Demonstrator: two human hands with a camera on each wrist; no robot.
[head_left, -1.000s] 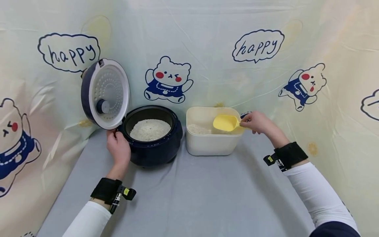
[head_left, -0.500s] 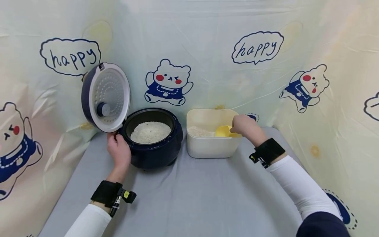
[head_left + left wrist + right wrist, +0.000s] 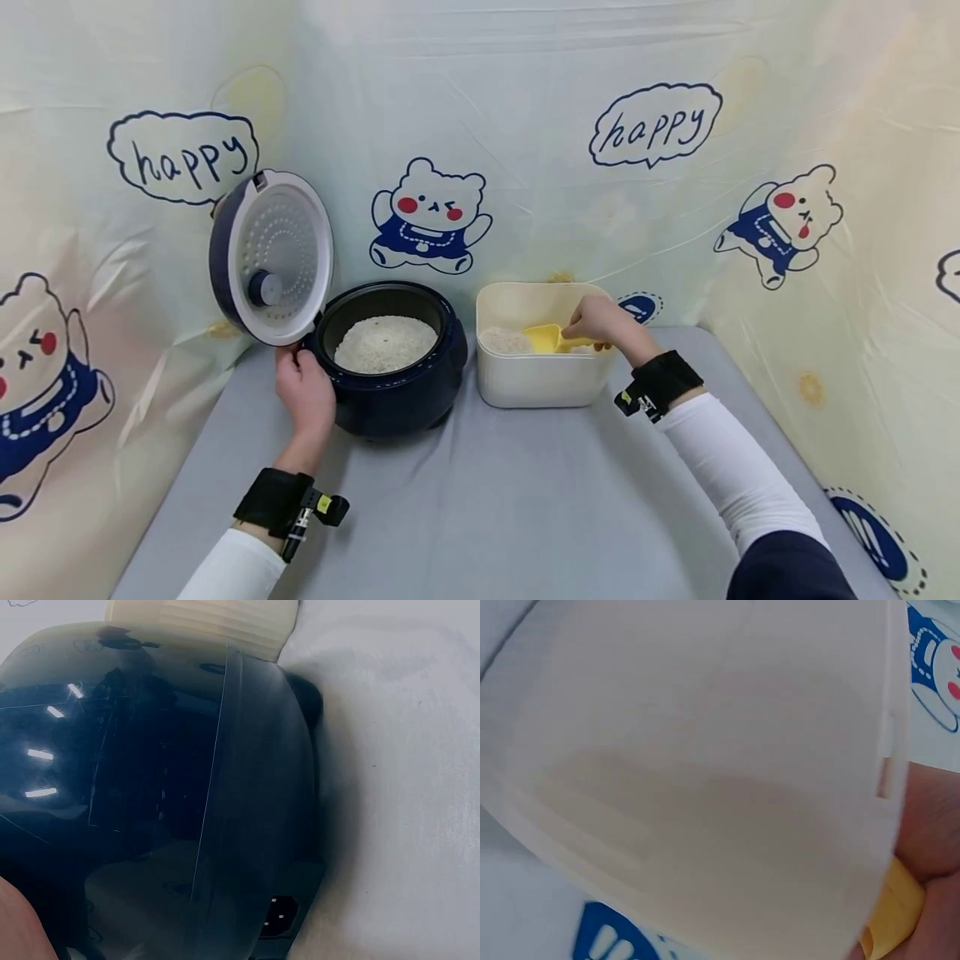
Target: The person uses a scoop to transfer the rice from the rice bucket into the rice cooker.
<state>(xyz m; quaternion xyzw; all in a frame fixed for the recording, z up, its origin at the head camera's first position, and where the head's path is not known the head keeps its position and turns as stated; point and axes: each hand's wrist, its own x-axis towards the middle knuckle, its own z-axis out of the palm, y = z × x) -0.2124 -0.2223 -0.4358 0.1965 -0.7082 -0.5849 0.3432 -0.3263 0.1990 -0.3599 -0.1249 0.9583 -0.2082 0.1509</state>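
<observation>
My right hand (image 3: pixel 607 322) grips the handle of a yellow scoop (image 3: pixel 543 337), reaching over the right side of a cream plastic bin (image 3: pixel 543 383). The scoop's bowl sits down in the bin, at the pale rice (image 3: pixel 504 339). In the right wrist view, the bin wall (image 3: pixel 705 712) fills most of the picture, with part of the scoop handle (image 3: pixel 896 907) beside the fingers. My left hand (image 3: pixel 306 392) holds the dark blue rice cooker (image 3: pixel 397 404) near its hinge, thumb in sight and fingers partly hidden below the raised lid (image 3: pixel 281 258). White rice (image 3: pixel 385 343) lies inside the cooker.
The cooker stands left of the bin on a grey cloth-covered table (image 3: pixel 480 508). Close behind both hangs a patterned curtain (image 3: pixel 540 200). A power socket (image 3: pixel 280 916) shows low on the cooker's side in the left wrist view.
My right hand has moved left and down, taking the scoop from above the bin's rim into the rice. The left hand stays at the cooker's hinge; the head view has shifted slightly.
</observation>
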